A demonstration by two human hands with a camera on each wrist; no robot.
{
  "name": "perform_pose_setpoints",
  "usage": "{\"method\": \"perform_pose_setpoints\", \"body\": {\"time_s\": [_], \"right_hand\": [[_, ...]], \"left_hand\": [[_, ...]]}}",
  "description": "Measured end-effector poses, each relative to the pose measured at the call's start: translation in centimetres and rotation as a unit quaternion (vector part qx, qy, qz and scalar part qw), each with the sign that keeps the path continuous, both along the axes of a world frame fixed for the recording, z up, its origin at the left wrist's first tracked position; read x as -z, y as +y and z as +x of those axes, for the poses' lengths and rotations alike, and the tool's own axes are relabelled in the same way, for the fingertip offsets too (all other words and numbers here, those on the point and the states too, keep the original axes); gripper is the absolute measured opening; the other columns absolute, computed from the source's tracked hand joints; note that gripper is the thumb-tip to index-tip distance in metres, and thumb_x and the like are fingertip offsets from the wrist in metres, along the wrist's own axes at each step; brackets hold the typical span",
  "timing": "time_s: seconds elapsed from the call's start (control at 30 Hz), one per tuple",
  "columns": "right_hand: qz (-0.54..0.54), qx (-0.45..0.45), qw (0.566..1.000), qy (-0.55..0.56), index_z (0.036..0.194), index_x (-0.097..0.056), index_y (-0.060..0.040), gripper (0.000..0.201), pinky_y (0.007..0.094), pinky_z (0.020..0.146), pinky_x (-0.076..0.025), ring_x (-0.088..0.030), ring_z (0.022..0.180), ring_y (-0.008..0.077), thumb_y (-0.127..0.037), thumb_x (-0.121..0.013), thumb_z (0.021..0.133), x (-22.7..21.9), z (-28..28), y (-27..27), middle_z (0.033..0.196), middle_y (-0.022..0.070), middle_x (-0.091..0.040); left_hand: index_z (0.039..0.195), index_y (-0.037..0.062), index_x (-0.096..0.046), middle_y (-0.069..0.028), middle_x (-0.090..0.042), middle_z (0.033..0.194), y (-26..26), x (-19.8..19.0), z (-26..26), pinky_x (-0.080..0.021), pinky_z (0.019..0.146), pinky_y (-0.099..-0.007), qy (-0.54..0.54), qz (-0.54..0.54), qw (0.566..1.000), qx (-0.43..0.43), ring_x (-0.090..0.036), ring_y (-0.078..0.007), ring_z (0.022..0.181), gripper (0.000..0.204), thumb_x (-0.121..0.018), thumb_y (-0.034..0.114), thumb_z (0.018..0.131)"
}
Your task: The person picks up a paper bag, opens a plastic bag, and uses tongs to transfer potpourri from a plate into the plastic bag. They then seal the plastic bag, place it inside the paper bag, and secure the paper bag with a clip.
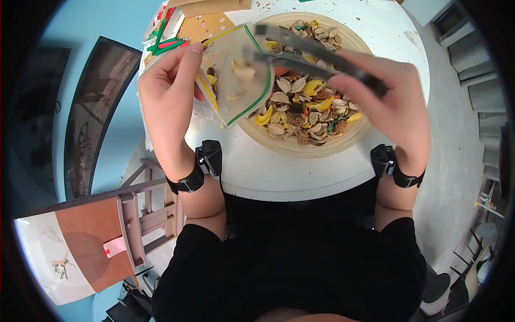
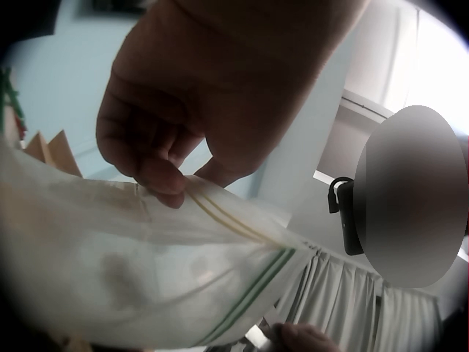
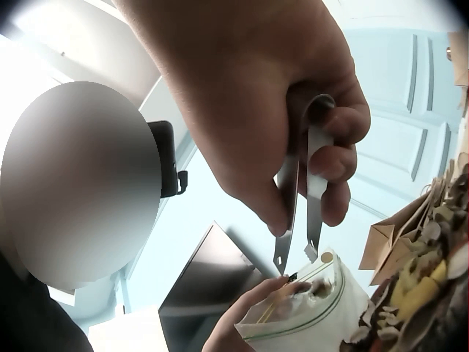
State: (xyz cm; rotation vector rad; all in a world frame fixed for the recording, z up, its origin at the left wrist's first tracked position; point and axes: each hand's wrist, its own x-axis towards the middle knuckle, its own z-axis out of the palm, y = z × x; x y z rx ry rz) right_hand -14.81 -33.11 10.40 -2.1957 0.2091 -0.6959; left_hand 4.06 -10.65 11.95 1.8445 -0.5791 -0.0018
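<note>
Between my left fingers (image 2: 163,176) and thumb I pinch the zip bag (image 1: 228,83) at its yellow-lined edge — it spreads from my grip toward the round tray (image 1: 322,151) of dried potpourri (image 1: 300,104). My right hand (image 1: 397,94) grips metal tongs (image 3: 316,194), tips parted near the bag's mouth.

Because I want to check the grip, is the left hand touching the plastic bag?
Touching: the left wrist view shows the left hand pinching the plastic bag at its edge.
</note>
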Motion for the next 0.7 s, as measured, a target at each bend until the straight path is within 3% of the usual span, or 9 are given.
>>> {"method": "perform_pose_setpoints", "body": {"time_s": [0.13, 0.23, 0.4, 0.53, 0.7], "right_hand": [[0.031, 0.07, 0.997, 0.005, 0.11, -0.075, 0.0025, 0.032, 0.0257, 0.052, -0.036, -0.047, 0.057, 0.0061, -0.024, -0.077, 0.092, 0.5, -0.8, -3.1, 0.061, 0.0063, -0.059], [-0.034, 0.097, 0.98, 0.171, 0.108, -0.076, 0.0023, 0.031, 0.0288, 0.052, -0.036, -0.044, 0.057, 0.0087, -0.024, -0.077, 0.092, -0.5, -2.3, -4.5, 0.061, 0.0067, -0.057], [-0.09, 0.079, 0.964, 0.235, 0.103, -0.077, 0.0006, 0.027, 0.0339, 0.052, -0.037, -0.043, 0.053, 0.0171, -0.023, -0.076, 0.091, -1.0, -3.0, -3.8, 0.061, 0.014, -0.056], [-0.14, 0.089, 0.953, 0.253, 0.104, -0.077, -0.0002, 0.026, 0.0356, 0.052, -0.038, -0.041, 0.051, 0.0211, -0.023, -0.075, 0.091, -1.3, -2.9, -3.4, 0.061, 0.0179, -0.055], [-0.125, 0.069, 0.971, 0.192, 0.104, -0.077, -0.0002, 0.026, 0.0343, 0.051, -0.037, -0.042, 0.051, 0.0194, -0.023, -0.075, 0.092, -0.6, -2.7, -4.2, 0.061, 0.0166, -0.056]], "left_hand": [[0.099, -0.0053, -0.076, 0.0016, -0.061, 0.065, 0.2, -0.1, 0.3, -0.039, 0.05, -0.0211, -0.002, -0.001, 1.0, -0.004, -0.05, -0.0034, 0.054, 0.028, -0.072, 0.022, 0.097], [0.099, -0.0051, -0.076, 0.0016, -0.061, 0.065, 0.3, 0.0, 0.3, -0.039, 0.05, -0.0212, 0.001, -0.011, 1.0, 0.001, -0.05, -0.0035, 0.054, 0.029, -0.072, 0.023, 0.097], [0.099, -0.0049, -0.076, 0.0018, -0.061, 0.065, 0.5, -0.3, 0.0, -0.039, 0.05, -0.0213, -0.007, -0.013, 1.0, -0.002, -0.05, -0.0038, 0.053, 0.03, -0.072, 0.024, 0.097], [0.098, -0.0049, -0.076, 0.0016, -0.06, 0.064, 0.7, -0.4, 0.0, -0.039, 0.05, -0.0215, -0.006, -0.016, 1.0, 0.004, -0.05, -0.0041, 0.053, 0.03, -0.072, 0.025, 0.097], [0.098, -0.005, -0.076, 0.0018, -0.06, 0.063, 0.8, -0.4, 0.0, -0.038, 0.049, -0.0215, -0.01, -0.017, 1.0, 0.008, -0.05, -0.0044, 0.052, 0.03, -0.071, 0.024, 0.097]]}}
